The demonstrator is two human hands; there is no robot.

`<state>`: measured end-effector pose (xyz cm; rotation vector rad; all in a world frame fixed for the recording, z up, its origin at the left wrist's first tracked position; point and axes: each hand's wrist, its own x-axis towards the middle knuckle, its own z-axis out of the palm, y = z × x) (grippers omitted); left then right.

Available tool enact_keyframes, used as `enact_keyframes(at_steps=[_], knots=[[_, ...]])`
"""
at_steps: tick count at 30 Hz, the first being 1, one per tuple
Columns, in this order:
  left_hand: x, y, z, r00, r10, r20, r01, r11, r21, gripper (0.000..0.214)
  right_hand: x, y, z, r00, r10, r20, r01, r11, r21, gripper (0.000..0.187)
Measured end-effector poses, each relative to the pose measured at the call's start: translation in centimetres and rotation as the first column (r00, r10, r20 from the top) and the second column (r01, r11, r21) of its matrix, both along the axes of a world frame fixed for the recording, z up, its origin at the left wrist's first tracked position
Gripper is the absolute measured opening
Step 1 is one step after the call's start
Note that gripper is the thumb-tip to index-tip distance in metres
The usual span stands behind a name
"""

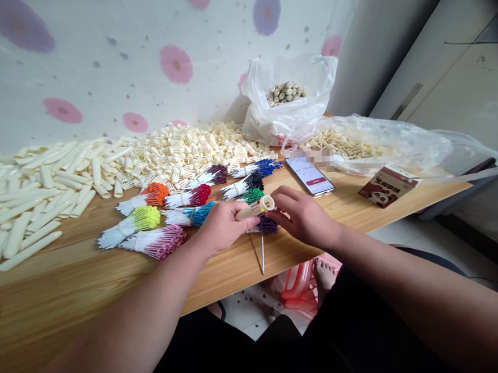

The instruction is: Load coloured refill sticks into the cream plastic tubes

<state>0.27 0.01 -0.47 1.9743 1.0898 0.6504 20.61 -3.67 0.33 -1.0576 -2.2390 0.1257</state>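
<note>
My left hand [224,226] is closed around a cream plastic tube [250,210], its round open end turned to the right. At that rim my right hand [305,214] has its fingers bent together. Small orange and yellow spots show by the rim; what the right fingers pinch is hidden. Below the hands, a thin white stick [262,256] reaches toward the table's front edge. Around the left hand lie banded bundles of white sticks with coloured tips: blue [191,214], pink [157,241], yellow [133,224] and red [190,196]. A green bundle [252,196] and a purple bundle [269,224] are partly covered.
Cream tubes [34,194] pile up at the left, with slotted cream pieces [196,147] behind the bundles. A plastic bag [265,115] of tubular pieces stands at the back. To the right are a phone [311,176], a small box [388,186] and another clear bag [398,138].
</note>
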Motion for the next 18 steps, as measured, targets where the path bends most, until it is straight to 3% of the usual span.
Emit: enact_keyframes(at_steps=[3, 7, 13, 18], knots=[[-0.4, 0.5, 0.4, 0.994, 0.061, 0.088, -0.059, 0.998, -0.024, 0.023, 0.4, -0.1, -0.1, 0.997, 0.072, 0.037, -0.075, 0.993, 0.094, 0.015], [-0.7, 1.1, 0.6, 0.987, 0.056, 0.152, -0.052, 0.998, -0.029, 0.02, -0.1, -0.4, -0.8, 0.918, 0.166, 0.359, -0.217, 0.971, 0.104, 0.02], [-0.7, 1.3, 0.3, 0.985, 0.078, 0.155, -0.075, 0.997, -0.025, 0.022, -1.8, -0.9, -1.8, 0.89, 0.167, 0.425, -0.224, 0.971, 0.087, 0.027], [-0.7, 1.2, 0.8, 0.99, 0.014, 0.143, -0.005, 0.998, -0.065, 0.019, -2.3, -1.8, -2.0, 0.848, 0.144, 0.51, -0.214, 0.973, 0.081, 0.03]])
